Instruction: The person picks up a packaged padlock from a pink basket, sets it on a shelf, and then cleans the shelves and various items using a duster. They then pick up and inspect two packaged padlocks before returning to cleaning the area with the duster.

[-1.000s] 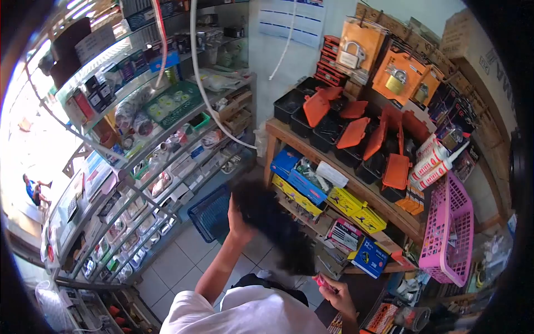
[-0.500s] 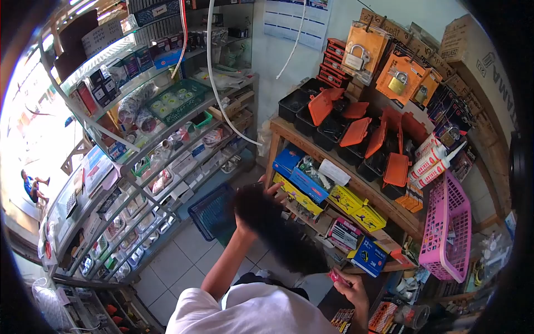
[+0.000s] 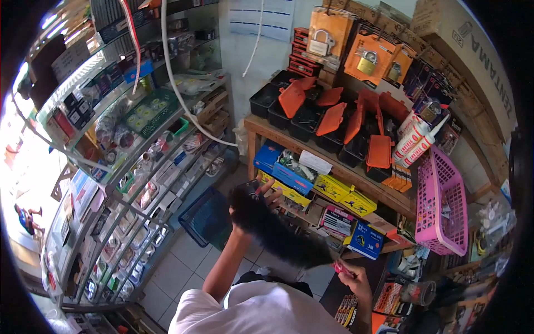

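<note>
A feather duster (image 3: 281, 239) with long black plumes stretches across the middle of the view, its pink-red handle in my right hand (image 3: 357, 280). The fingers of that hand are closed round the handle at the lower right. My left hand (image 3: 269, 195) is at the duster's far end, partly covered by the plumes. Its fingers are curved around a small dark thing that I cannot make out. Black feathers touch or overlap this hand. Below and left of it, a dark blue plastic basket (image 3: 192, 220) rests near the tiled floor.
On a wooden shelf (image 3: 334, 177) stand black bins with orange lids (image 3: 332, 119). Boxes, including a blue box (image 3: 364, 240), fill the level below. A pink basket (image 3: 439, 200) and sealant tubes (image 3: 413, 142) are at right. A glass display case (image 3: 139, 167) stands left; a white cable (image 3: 183, 103) hangs.
The view has turned slightly right, so the shelves sit further left. The duster's plumes have shifted a little against my left hand; my right hand still grips the handle.
</note>
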Demonstrator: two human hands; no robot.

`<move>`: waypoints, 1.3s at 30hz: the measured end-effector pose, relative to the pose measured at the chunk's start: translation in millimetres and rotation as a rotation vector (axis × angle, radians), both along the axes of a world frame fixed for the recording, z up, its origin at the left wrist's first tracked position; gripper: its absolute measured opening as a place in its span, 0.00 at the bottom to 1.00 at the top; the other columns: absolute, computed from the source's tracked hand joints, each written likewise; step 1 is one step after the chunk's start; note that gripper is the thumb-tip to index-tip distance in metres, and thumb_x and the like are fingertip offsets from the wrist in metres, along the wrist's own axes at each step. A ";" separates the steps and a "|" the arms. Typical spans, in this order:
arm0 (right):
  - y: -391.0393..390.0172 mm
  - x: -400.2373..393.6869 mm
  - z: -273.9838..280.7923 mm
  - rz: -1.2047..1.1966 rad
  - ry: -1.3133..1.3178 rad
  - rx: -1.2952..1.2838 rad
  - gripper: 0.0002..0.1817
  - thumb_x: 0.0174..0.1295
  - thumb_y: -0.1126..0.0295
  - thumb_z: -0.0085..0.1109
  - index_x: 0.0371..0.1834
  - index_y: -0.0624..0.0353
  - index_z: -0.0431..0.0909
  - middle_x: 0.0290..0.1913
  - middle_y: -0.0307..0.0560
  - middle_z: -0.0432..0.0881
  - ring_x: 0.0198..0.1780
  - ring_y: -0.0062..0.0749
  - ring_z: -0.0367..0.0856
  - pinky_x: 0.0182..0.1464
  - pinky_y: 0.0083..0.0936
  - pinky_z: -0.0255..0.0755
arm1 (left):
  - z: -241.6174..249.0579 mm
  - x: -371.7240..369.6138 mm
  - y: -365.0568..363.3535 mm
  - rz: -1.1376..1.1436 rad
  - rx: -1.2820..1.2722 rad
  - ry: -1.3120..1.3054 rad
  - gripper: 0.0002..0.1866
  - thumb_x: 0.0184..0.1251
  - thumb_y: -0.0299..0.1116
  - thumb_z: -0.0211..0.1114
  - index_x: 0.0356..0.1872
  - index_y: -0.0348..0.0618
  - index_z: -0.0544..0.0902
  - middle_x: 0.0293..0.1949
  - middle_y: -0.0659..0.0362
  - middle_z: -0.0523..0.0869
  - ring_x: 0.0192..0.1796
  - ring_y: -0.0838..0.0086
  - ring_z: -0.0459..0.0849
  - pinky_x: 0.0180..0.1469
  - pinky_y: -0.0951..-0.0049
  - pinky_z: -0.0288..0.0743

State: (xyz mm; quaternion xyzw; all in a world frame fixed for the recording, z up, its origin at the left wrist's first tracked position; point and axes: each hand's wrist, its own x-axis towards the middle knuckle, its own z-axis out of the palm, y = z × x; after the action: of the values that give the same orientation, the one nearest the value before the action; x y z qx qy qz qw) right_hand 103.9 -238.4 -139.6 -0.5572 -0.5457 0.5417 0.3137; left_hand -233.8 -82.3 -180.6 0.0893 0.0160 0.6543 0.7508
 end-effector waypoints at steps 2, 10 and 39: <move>3.4 -4.4 3.9 0.001 0.012 -0.012 0.22 0.63 0.72 0.60 0.61 0.64 0.76 0.54 0.45 0.82 0.49 0.18 0.76 0.49 0.16 0.69 | 11.1 3.4 0.3 -0.032 -0.016 0.057 0.28 0.74 0.52 0.46 0.65 0.44 0.71 0.60 0.52 0.78 0.57 0.60 0.77 0.62 0.59 0.70; -9.1 18.7 13.2 -0.092 0.051 -0.032 0.24 0.61 0.66 0.63 0.59 0.66 0.77 0.49 0.41 0.84 0.36 0.12 0.72 0.40 0.15 0.68 | -34.6 10.8 13.2 -0.027 0.058 0.029 0.16 0.76 0.42 0.50 0.55 0.43 0.74 0.44 0.57 0.79 0.46 0.70 0.78 0.47 0.71 0.78; -22.7 24.6 2.5 0.068 -0.043 0.147 0.25 0.66 0.67 0.61 0.66 0.59 0.71 0.57 0.44 0.82 0.49 0.17 0.75 0.52 0.20 0.70 | -37.0 34.3 19.1 0.080 -0.015 0.331 0.36 0.72 0.60 0.40 0.73 0.46 0.60 0.70 0.54 0.67 0.69 0.55 0.67 0.68 0.51 0.61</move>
State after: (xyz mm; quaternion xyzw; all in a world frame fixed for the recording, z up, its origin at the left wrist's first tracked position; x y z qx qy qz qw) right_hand 128.4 -261.1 -137.1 -0.5254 -0.6091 0.4984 0.3232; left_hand -199.4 -63.2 -217.7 0.1893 0.1479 0.6599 0.7119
